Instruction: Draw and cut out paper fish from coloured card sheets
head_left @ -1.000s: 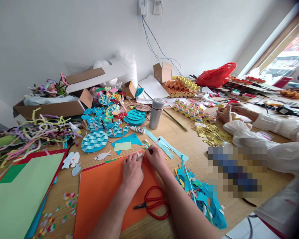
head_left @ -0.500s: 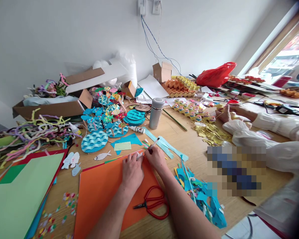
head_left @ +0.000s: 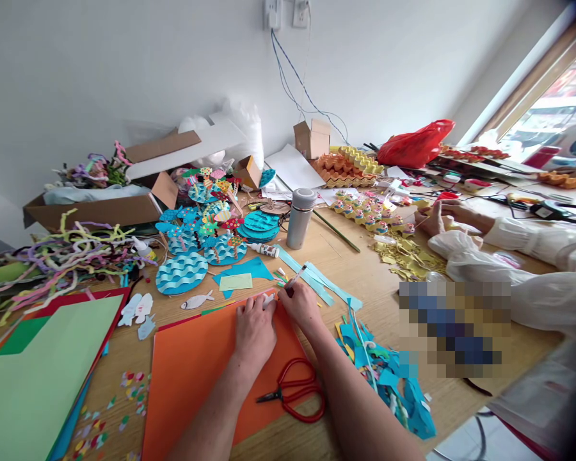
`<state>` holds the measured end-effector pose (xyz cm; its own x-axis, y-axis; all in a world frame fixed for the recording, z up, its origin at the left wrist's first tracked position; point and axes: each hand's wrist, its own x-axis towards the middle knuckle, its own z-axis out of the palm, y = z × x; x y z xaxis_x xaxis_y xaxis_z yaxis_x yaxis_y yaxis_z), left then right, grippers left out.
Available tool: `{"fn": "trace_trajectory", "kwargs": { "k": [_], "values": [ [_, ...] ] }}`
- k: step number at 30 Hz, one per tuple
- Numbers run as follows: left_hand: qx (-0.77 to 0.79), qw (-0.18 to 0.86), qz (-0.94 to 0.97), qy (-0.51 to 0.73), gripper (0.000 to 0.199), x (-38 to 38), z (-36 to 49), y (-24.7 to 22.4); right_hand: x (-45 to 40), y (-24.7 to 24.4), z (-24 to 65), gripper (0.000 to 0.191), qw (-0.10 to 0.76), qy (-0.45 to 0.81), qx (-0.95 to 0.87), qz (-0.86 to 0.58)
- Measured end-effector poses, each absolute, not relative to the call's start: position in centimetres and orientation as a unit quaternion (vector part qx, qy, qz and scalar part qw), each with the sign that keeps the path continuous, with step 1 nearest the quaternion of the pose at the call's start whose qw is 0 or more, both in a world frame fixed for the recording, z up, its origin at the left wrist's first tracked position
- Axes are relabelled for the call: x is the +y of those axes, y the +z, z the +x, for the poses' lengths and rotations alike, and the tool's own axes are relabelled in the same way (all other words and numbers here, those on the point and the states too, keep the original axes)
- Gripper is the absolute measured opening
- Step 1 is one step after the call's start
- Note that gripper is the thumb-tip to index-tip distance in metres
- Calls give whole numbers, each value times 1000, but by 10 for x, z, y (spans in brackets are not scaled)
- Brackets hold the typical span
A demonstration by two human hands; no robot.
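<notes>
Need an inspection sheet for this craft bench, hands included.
Surface: wooden table, heavily covered.
Job's things: orange paper lies flat; red-handled scissors rest on it, blades pointing left.
Clutter: blue paper scraps at right, tangled fuzzy stems at left.
Hands: left hand rests at the paper's far edge, a small white piece mostly hidden by its fingers; right hand holds a pen.
Cables: wall cables from outlets; dark cable near floor.
Surroundings: co-worker's white sleeves at right.

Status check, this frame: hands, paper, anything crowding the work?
Left hand on small white piece, over orange paper. Right hand gripping pen. Red-handled scissors between forearms, partly on the paper.
</notes>
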<state>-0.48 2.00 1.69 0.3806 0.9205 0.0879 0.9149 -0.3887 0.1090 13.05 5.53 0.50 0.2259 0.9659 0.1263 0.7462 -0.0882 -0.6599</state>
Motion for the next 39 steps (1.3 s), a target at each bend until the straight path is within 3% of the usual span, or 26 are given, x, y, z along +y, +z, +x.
{"fn": "trace_trajectory", "kwargs": {
  "k": [39],
  "values": [
    [551, 43, 828, 94, 40, 23, -7, 15, 55, 5, 131, 16, 350, 162, -586, -713]
  ]
}}
